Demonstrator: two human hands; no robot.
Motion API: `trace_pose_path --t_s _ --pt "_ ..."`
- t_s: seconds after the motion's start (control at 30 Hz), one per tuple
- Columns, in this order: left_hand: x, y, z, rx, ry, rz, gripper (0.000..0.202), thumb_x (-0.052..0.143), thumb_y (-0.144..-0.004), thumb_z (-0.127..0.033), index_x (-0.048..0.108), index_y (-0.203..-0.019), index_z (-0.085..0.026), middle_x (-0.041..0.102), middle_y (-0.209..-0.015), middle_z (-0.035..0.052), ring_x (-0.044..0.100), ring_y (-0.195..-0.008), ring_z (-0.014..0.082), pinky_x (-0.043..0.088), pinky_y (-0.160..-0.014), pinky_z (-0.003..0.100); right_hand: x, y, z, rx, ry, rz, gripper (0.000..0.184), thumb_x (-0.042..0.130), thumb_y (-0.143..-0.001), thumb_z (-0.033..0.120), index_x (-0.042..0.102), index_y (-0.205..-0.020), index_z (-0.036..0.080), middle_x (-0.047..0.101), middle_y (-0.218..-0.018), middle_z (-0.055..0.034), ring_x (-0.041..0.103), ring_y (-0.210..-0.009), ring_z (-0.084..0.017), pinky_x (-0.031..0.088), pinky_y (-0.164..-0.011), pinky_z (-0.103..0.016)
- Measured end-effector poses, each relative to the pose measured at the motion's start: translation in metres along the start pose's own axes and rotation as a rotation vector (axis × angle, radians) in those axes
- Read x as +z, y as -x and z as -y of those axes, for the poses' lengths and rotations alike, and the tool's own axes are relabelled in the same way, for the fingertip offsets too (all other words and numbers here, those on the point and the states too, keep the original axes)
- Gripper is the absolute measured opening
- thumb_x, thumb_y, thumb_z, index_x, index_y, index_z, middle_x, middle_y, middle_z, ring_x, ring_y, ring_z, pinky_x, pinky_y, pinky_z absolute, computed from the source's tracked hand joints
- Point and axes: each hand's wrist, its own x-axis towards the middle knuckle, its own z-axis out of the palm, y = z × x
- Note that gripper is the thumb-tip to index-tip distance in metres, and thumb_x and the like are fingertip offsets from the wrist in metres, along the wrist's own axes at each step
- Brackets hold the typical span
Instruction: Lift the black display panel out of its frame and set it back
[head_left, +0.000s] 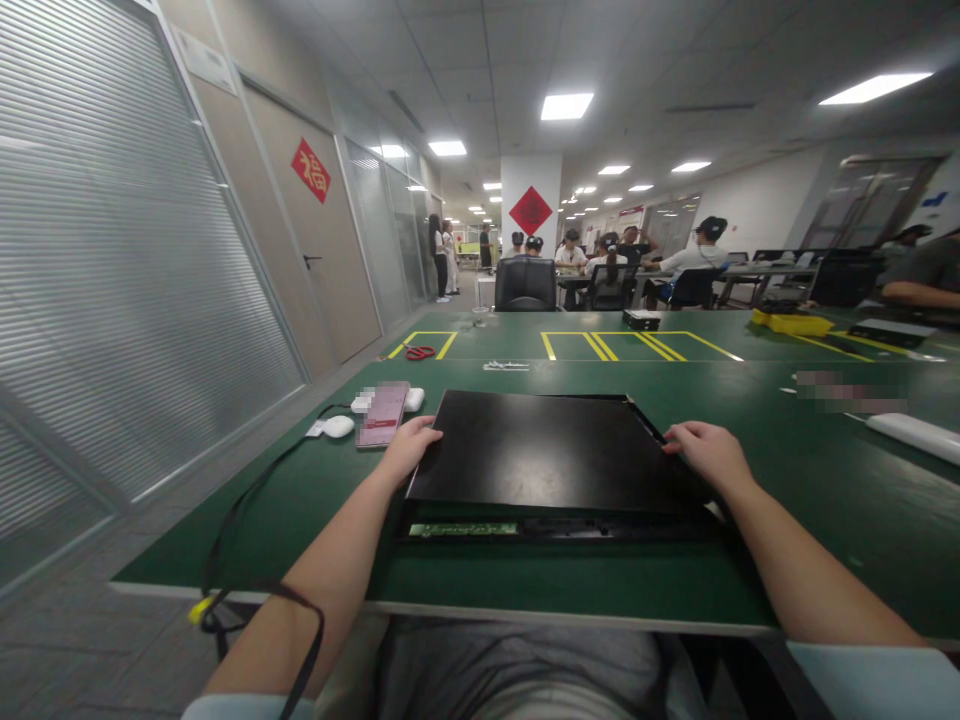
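Note:
A flat black screen panel [536, 450] lies tilted over a shallow black frame [600, 527] on the green table. Along the frame's near edge a strip of green circuit board [463, 529] shows. My left hand [409, 448] is closed on the panel's left edge, thumb on top, other fingers partly hidden. At the right edge, my right hand [703, 450] has its fingers bent in a pinch where panel and frame meet; which of the two it grips I cannot tell.
Left of the panel lie a pink phone [382, 415], a white mouse-shaped device [339, 427] and a black strap [259, 485]. Red scissors [420, 352], a small black box [641, 320] and a yellow tray [792, 322] are farther back. A white bar [915, 436] lies right. People sit beyond.

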Motion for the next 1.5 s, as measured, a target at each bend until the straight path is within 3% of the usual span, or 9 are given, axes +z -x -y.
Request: trace_pose_path --t_s 0.33,0.63,1.07,1.5 --pt "0.000 -0.001 0.001 0.004 0.010 0.012 0.034 0.071 -0.059 -0.019 0.068 -0.093 -0.016 0.075 -0.073 0.0034 0.071 -0.071 0.0233 0.054 -0.071 0.034 -0.001 0.003 0.004 0.009 -0.007 -0.005 0.025 0.054 -0.078 0.035 0.075 -0.077 0.022 0.077 -0.076 -0.0048 0.068 -0.080 -0.025 0.042 -0.064 -0.033" --pt "-0.002 -0.003 0.005 -0.005 -0.012 -0.005 0.039 0.071 -0.060 -0.019 0.067 -0.098 -0.015 0.077 -0.082 0.0054 0.073 -0.076 0.0240 0.056 -0.078 0.037 -0.001 0.001 0.003 0.003 0.021 -0.002 0.031 0.051 -0.076 0.038 0.077 -0.079 0.021 0.077 -0.075 -0.0051 0.067 -0.080 -0.026 0.042 -0.064 -0.032" --pt "0.001 0.000 0.000 -0.016 -0.044 -0.010 0.033 0.066 -0.066 -0.016 0.067 -0.099 -0.016 0.076 -0.076 0.0027 0.073 -0.075 0.0224 0.056 -0.076 0.035 -0.003 0.004 0.007 0.014 0.054 0.009 0.028 0.053 -0.077 0.035 0.077 -0.081 0.021 0.077 -0.078 -0.0045 0.067 -0.079 -0.024 0.041 -0.062 -0.031" --pt "0.000 -0.002 0.003 0.004 -0.019 0.001 0.035 0.068 -0.063 -0.018 0.067 -0.098 -0.015 0.076 -0.073 0.0024 0.072 -0.070 0.0220 0.055 -0.071 0.033 -0.005 0.010 0.014 -0.032 0.143 0.007 0.027 0.053 -0.080 0.036 0.077 -0.080 0.023 0.077 -0.078 -0.0030 0.067 -0.077 -0.022 0.041 -0.060 -0.029"
